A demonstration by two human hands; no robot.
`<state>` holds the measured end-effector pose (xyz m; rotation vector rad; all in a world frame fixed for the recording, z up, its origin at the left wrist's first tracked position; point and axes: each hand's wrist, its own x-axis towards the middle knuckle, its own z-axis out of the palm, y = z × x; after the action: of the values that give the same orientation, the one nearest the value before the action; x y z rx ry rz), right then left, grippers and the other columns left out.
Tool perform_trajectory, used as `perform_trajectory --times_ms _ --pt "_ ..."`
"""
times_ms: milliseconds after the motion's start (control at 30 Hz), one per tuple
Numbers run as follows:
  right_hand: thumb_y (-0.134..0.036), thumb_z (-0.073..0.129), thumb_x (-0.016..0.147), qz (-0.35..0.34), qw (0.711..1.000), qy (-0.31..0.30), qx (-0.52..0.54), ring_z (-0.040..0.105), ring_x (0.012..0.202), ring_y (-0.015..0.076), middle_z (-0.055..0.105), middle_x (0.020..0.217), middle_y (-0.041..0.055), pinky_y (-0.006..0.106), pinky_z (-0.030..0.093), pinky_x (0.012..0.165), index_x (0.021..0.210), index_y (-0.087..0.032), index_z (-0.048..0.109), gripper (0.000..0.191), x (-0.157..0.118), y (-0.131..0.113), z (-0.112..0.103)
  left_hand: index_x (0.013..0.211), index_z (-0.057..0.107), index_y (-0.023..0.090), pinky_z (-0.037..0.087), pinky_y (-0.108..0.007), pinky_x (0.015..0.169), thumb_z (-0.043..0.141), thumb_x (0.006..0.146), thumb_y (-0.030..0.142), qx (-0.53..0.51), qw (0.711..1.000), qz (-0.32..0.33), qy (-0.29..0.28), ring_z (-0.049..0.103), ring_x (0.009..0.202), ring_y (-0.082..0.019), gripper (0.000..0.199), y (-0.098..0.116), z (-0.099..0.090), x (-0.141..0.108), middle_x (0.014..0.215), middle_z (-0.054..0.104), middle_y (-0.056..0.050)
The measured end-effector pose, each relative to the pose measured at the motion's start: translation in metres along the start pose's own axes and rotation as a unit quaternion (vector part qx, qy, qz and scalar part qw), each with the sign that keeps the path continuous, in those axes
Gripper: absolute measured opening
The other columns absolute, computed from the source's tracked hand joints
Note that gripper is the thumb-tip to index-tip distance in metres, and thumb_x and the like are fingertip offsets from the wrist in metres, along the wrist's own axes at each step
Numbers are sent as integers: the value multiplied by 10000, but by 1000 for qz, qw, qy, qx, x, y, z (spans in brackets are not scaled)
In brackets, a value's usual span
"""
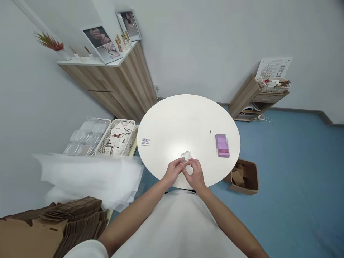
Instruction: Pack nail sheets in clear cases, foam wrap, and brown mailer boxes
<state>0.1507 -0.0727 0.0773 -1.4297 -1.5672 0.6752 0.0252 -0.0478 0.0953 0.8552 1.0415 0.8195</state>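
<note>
White worktop [188, 114] carries a purple object [222, 146] at right and a small patterned card [146, 142] at left. Near its front edge, the left hand [174, 172] and right hand [196, 175] pinch clear plastic [186, 154] — hands close together. Open carton [254, 179]: floor [295, 172], right. Filled basket [102, 143]: left.

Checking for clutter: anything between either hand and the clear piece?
Nothing visible: the left hand and right hand both touch the clear piece. On the table, the purple item lies off right, the small sheet off left.
</note>
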Motion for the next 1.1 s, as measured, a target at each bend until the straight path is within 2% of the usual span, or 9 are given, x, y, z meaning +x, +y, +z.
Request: perform_trajectory --times_ms 167,267,400,567,633,767,867,1033,1100 --pt "-301 584 717 -27 998 -54 -22 502 960 249 525 1004 79 451 434 806 950 -280 577 234 7 21 -18 1064 593 171 461 -319 811 597 738 407 -35 998 -22 43 575 826 -136 403 -12 10 18 950 622 -67" --pt "-331 598 708 -4 1000 -28 -14 477 1001 253 504 1053 86 458 412 839 931 -263 586 233 12 32 -27 1070 592 168 472 -320 790 611 729 407 -64 996 -36 56 576 792 -126 417 -15 9 24 907 622 -64" --pt "-394 606 688 118 990 -2 78 482 1022 251 503 1086 100 440 419 827 989 -229 525 352 22 43 -32 1034 618 172 481 -331 795 644 696 419 -66 993 -63 77 585 806 -129 419 -16 4 28 970 618 -78" --pt "-428 603 693 300 901 -59 308 598 697 148 588 918 34 330 465 667 928 -228 452 343 31 50 -29 1000 638 152 502 -323 754 671 663 425 -56 990 -89 92 600 791 -137 435 -19 -1 32 949 633 -82" --pt "-422 639 663 325 883 -60 332 610 672 145 603 868 17 322 464 665 866 -224 456 338 31 49 -28 998 640 152 505 -312 749 675 658 420 -50 989 -93 101 606 797 -140 434 -20 -5 34 933 642 -77" --pt "-434 683 608 341 886 -42 311 625 670 158 612 861 24 329 466 666 820 -211 497 359 32 43 -24 948 651 146 513 -292 673 667 654 430 42 990 -86 104 618 735 -147 410 -20 -20 39 848 658 -69" --pt "-453 684 603 348 892 -24 288 624 652 156 604 824 17 319 466 648 804 -205 519 360 34 39 -22 1004 622 132 505 -297 652 647 669 426 166 982 -37 76 614 681 -157 446 -13 -37 43 725 653 -61" --pt "-452 670 624 345 894 -2 285 602 642 145 578 738 -3 291 459 613 771 -203 506 332 34 36 -19 1317 325 266 504 -267 607 776 486 371 312 945 70 -64 576 869 -184 951 6 -55 48 1125 560 -85" --pt "-456 656 637 339 899 -9 276 588 636 142 574 733 1 295 462 612 761 -202 503 322 34 36 -19 1324 307 281 499 -253 569 784 466 374 340 930 91 -106 559 850 -171 986 10 -56 53 1160 524 -79"
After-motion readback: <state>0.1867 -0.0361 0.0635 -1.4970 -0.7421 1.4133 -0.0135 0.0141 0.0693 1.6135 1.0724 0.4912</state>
